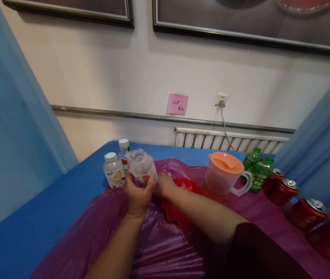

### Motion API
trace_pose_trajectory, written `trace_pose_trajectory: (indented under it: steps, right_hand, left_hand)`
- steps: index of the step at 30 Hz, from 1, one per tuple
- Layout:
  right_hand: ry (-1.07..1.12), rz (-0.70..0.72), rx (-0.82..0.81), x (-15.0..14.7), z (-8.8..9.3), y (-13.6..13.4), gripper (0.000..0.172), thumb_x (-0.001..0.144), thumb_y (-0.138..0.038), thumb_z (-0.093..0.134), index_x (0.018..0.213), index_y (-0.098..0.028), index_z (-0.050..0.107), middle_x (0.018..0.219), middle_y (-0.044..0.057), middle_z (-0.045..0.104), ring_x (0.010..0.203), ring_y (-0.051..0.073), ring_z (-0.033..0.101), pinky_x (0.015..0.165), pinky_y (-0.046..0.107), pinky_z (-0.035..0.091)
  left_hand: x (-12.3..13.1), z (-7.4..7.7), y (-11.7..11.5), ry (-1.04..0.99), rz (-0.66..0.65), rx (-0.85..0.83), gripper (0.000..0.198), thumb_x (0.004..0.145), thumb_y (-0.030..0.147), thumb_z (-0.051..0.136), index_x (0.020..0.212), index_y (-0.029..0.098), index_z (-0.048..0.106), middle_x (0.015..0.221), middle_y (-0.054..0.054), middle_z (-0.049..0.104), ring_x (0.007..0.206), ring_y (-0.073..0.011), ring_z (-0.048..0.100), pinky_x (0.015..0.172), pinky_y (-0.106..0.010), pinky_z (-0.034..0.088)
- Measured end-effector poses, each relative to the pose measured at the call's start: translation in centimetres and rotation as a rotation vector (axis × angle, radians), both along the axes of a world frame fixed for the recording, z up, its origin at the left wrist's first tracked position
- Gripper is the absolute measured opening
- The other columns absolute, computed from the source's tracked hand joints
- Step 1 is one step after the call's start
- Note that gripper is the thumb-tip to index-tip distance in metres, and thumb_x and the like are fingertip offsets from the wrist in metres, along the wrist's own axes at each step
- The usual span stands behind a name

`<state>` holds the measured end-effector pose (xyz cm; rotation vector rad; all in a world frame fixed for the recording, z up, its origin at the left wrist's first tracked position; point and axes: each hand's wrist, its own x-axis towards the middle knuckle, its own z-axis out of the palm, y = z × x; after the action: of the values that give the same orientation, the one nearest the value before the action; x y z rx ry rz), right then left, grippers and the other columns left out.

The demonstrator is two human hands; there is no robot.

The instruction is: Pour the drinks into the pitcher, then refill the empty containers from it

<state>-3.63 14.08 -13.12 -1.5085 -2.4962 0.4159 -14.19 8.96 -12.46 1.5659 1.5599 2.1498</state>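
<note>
My left hand (pixel 138 195) is wrapped round a clear plastic jar (pixel 142 164) with a fruit-printed label. The jar has no lid on, and its mouth tilts slightly to the left. Right beside the jar, my right hand (pixel 165 184) reaches across the rim of a red scalloped bowl (pixel 182 217). Its fingers look curled, and anything in them is hidden from view. Just left of the held jar stand a white-capped jar (pixel 114 170) with a fruit label and a second white-capped bottle (pixel 123 152), partly hidden.
A clear pitcher (pixel 221 174) with an orange lid stands right of the bowl. Beyond it are two green bottles (pixel 259 174) and several red cans (pixel 307 213) along the right edge. Crinkled purple plastic (pixel 165 252) covers part of the blue tablecloth (pixel 51 209). A radiator (pixel 205 139) is behind.
</note>
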Motion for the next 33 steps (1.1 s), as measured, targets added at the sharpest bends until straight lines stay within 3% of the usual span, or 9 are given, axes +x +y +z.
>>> trace_pose_trajectory:
  steps: [6,11,14,18,20,22,24,28,33]
  right_hand:
    - [-0.094,0.046,-0.039,-0.6,-0.7,0.5,0.038,0.100,-0.040,0.067,0.131,-0.019,0.063,0.132,0.010,0.063,0.113,0.025,0.065,0.095,0.048,0.057]
    - [-0.043,0.025,0.036,2.3,0.8,-1.3,0.030,0.101,-0.038,0.065,0.125,-0.020,0.066,0.130,0.009,0.065,0.112,0.024,0.065,0.097,0.046,0.056]
    - [0.054,-0.006,0.121,5.3,1.8,-4.5,0.021,0.101,-0.029,0.064,0.116,-0.016,0.070,0.122,0.010,0.069,0.118,0.027,0.063,0.105,0.050,0.049]
    - [0.246,-0.026,0.230,10.7,1.2,-11.5,0.019,0.099,-0.028,0.063,0.115,-0.021,0.070,0.136,0.009,0.066,0.126,0.023,0.060,0.108,0.041,0.045]
    - [0.580,-0.021,0.349,13.7,0.2,-15.1,0.010,0.099,-0.028,0.063,0.099,-0.025,0.072,0.120,0.007,0.073,0.112,0.022,0.067,0.099,0.040,0.050]
    - [0.773,-0.152,0.419,16.8,-1.0,-17.9,0.018,0.102,-0.027,0.056,0.095,-0.028,0.072,0.103,0.004,0.075,0.097,0.021,0.070,0.089,0.037,0.054]
    - [0.863,-0.362,0.496,19.6,-1.8,-19.3,0.020,0.103,-0.029,0.054,0.100,-0.029,0.074,0.103,0.005,0.075,0.098,0.022,0.070,0.087,0.037,0.055]
    - [0.984,-0.738,0.538,24.1,-2.6,-18.1,0.035,0.096,-0.046,0.062,0.123,-0.025,0.069,0.121,0.010,0.072,0.110,0.027,0.067,0.096,0.043,0.053]
    - [1.190,-0.834,0.497,26.7,-2.7,-13.0,0.061,0.080,-0.060,0.074,0.126,-0.021,0.063,0.115,0.011,0.072,0.102,0.026,0.068,0.088,0.041,0.056]
  left_hand:
    - [0.0,-0.1,0.1,0.050,0.013,-0.013,0.053,0.074,0.048,0.077,0.114,0.017,0.063,0.106,-0.011,0.073,0.096,-0.0270,0.071,0.088,-0.040,0.057]
    - [0.0,-0.5,0.1,0.082,-0.013,-0.024,0.052,0.077,0.050,0.076,0.115,0.017,0.063,0.107,-0.012,0.073,0.098,-0.0281,0.071,0.090,-0.041,0.055]
    - [0.0,-0.8,0.1,0.120,-0.040,-0.041,0.047,0.078,0.050,0.076,0.109,0.017,0.063,0.102,-0.010,0.071,0.096,-0.0288,0.069,0.091,-0.043,0.054]
    - [0.9,-1.1,-0.4,0.225,-0.132,-0.048,0.044,0.079,0.049,0.076,0.109,0.018,0.065,0.110,-0.010,0.069,0.104,-0.0294,0.067,0.097,-0.044,0.053]
    - [1.6,-1.2,-0.8,0.271,-0.206,-0.081,0.046,0.080,0.049,0.076,0.113,0.019,0.066,0.113,-0.010,0.069,0.105,-0.0290,0.068,0.097,-0.042,0.054]
    - [2.4,-1.5,-1.0,0.297,-0.277,-0.133,0.049,0.080,0.051,0.076,0.116,0.020,0.066,0.113,-0.009,0.071,0.105,-0.0290,0.069,0.097,-0.042,0.055]
    - [3.0,-1.9,-1.2,0.314,-0.323,-0.178,0.054,0.078,0.052,0.077,0.119,0.019,0.066,0.116,-0.011,0.072,0.108,-0.0307,0.069,0.100,-0.044,0.055]
    - [3.9,-2.5,-1.2,0.349,-0.368,-0.226,0.062,0.073,0.055,0.080,0.123,0.020,0.066,0.123,-0.013,0.073,0.114,-0.0341,0.069,0.104,-0.050,0.053]
    - [4.2,-2.4,-1.5,0.346,-0.441,-0.290,0.063,0.076,0.054,0.079,0.127,0.021,0.064,0.121,-0.011,0.076,0.109,-0.0317,0.073,0.097,-0.047,0.058]
